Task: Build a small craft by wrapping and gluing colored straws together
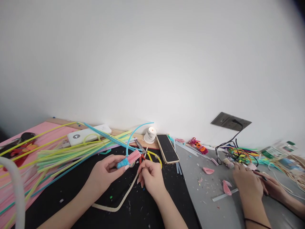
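Observation:
My left hand pinches a small bundle of fuzzy pipe cleaners, pink at one end and wrapped in blue at the other. A blue pipe cleaner arcs up from behind it. Close to its right, my right hand has its fingers curled round a cream pipe cleaner, whose long end bends down across the black mat. Just beyond the right fingers lie pliers with red handles, partly hidden, and a bent yellow pipe cleaner.
Many pastel pipe cleaners spread over the left side beside a white power bank. A paper cup and a phone are near the wall. At right, another person's hands work on the grey table among pink scraps and cables.

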Tool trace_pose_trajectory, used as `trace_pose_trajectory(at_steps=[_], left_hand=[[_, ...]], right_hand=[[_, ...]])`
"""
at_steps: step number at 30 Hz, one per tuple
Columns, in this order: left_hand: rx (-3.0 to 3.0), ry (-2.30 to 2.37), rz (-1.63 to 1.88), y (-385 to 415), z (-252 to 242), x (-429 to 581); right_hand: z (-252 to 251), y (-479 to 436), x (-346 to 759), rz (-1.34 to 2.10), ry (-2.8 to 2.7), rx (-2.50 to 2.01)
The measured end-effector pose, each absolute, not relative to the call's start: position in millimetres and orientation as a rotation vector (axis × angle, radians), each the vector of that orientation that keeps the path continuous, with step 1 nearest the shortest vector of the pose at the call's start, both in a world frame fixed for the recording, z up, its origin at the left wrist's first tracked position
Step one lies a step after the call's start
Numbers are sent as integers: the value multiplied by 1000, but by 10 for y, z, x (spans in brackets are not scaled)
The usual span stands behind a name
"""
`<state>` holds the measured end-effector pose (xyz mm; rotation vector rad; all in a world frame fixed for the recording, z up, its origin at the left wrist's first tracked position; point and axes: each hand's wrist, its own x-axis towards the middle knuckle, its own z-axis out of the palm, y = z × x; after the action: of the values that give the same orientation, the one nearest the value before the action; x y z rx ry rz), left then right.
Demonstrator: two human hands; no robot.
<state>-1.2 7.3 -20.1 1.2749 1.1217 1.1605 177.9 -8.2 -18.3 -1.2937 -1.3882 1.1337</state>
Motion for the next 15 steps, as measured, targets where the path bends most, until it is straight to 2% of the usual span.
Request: trace_pose_trajectory(at_steps=[15], left_hand=[[1340, 1098, 1143, 83, -273, -24]], right_hand=[[-179, -110, 1743, 1057, -1513, -1386]])
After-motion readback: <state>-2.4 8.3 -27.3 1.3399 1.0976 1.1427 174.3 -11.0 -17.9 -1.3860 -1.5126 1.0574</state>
